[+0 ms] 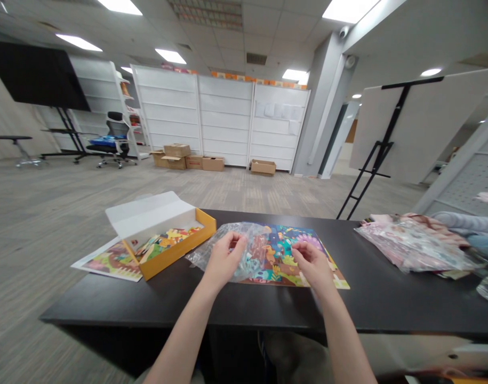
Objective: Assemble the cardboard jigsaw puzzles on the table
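A clear plastic bag [249, 253] lies crumpled over the left part of a colourful illustrated sheet [286, 261] on the black table. My left hand [224, 260] is at the bag, its thumb and fingers curled together on the plastic. Above the sheet's right part, my right hand [314, 265] has its thumb and fingertips pinched together; whatever is between them, if anything, is too small to make out. To the left stands an open yellow box [177, 250] with a raised white lid, holding colourful printed cardboard pieces [164, 242].
Partly under the box is a printed sheet [113, 261]. Plastic-wrapped fabric items [415, 242] are piled on the right of the black table [156, 301]. Beyond it, a display board on a black easel [383, 144] stands right, and cardboard boxes [175, 157] sit by white shelves.
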Tool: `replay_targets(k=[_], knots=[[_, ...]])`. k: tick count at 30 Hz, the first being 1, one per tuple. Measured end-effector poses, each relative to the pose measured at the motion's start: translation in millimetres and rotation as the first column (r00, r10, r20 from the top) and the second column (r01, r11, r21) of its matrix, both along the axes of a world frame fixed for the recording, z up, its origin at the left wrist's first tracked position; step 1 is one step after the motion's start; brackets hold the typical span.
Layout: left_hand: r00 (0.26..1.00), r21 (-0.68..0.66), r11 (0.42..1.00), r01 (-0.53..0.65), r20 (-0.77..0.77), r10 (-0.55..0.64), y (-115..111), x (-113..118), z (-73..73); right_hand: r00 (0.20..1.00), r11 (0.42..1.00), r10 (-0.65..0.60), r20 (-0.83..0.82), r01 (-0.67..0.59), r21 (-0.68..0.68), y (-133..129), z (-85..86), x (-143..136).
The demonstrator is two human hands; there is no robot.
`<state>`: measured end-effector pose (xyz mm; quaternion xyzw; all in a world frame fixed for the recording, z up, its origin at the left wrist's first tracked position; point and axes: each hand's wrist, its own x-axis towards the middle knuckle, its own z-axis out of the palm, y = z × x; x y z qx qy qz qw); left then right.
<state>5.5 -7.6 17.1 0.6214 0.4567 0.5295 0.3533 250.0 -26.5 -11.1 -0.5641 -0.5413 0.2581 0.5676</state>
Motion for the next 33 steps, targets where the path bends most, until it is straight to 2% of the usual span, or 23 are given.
replay_targets(k=[4,7,9,11,13,15,16,19,21,25,28,31,33], knots=[[1.000,-0.013,1.000,0.009,-0.001,-0.009,-2,2,1.7,0.978,0.977,0.211,-0.004,-0.211,-0.027,-2,4.1,-30],[1.000,-0.014,1.000,0.015,0.016,-0.015,-3,2,1.4,0.932,0.934,0.355,0.074,-0.351,-0.068,0,5.5,-56],[1.000,-0.002,1.000,0.004,0.029,-0.004,-2,0,0.8,0.898,0.910,0.413,0.149,-0.404,-0.089,3,7.2,-64],[0.999,0.000,1.000,-0.022,0.040,0.022,-2,-3,0.5,0.911,0.936,0.352,0.214,-0.346,-0.067,5,9.0,-60],[0.998,-0.007,0.999,-0.052,0.045,0.053,-2,-5,0.8,0.944,0.983,0.184,0.274,-0.184,-0.027,4,9.8,-46],[0.996,-0.011,0.997,-0.082,0.042,0.082,-2,-8,1.4,0.928,0.998,0.055,0.367,-0.046,-0.034,-1,8.7,-28],[0.995,-0.009,0.996,-0.093,0.040,0.093,-2,-9,1.7,0.901,0.997,0.051,0.430,-0.023,-0.071,-4,7.5,-19],[0.995,-0.008,0.995,-0.096,0.040,0.097,-1,-11,2.0,0.818,0.974,0.171,0.549,-0.058,-0.218,-16,2.0,-1],[0.996,-0.013,0.997,-0.077,0.040,0.077,-1,-11,1.8,0.785,0.969,0.195,0.589,-0.062,-0.238,-19,-2.0,3],[0.998,-0.014,0.998,-0.056,0.027,0.056,-1,-8,1.4,0.729,0.983,0.071,0.680,0.066,-0.173,-11,-7.6,-3],[0.999,-0.006,0.999,-0.043,0.009,0.044,-2,-6,0.5,0.687,0.976,0.056,0.724,0.117,-0.186,-2,-8.7,-12],[0.999,-0.010,0.999,-0.042,-0.001,0.042,-2,-9,-0.3,0.691,0.968,0.095,0.716,0.104,-0.229,5,-9.2,-18],[0.999,-0.018,0.999,-0.050,-0.001,0.050,-2,-12,-0.3,0.742,0.964,0.094,0.664,0.098,-0.246,8,-10.6,-20]])
